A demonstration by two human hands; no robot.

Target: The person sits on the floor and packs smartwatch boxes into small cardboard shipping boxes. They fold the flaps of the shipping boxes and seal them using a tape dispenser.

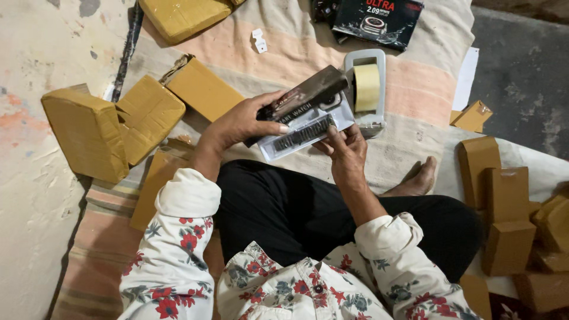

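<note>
Watch box point(305, 121): left hand point(240, 124) grips lid, right hand point(347, 151) fingers pinch tray edge; loose tray may slip out.

The left hand point(240, 125) covers the near end of the long dark glossy box lid point(305, 95), and the right hand point(345, 151) hides the lower corner of the white watch tray point(308, 125) beneath it. Up beyond both hands, the black printed carton point(377, 21) and a tan taped parcel point(181, 18) are cut by the top edge. Right of the right hand, the brown cardboard boxes point(554, 225) run off the frame.
</note>
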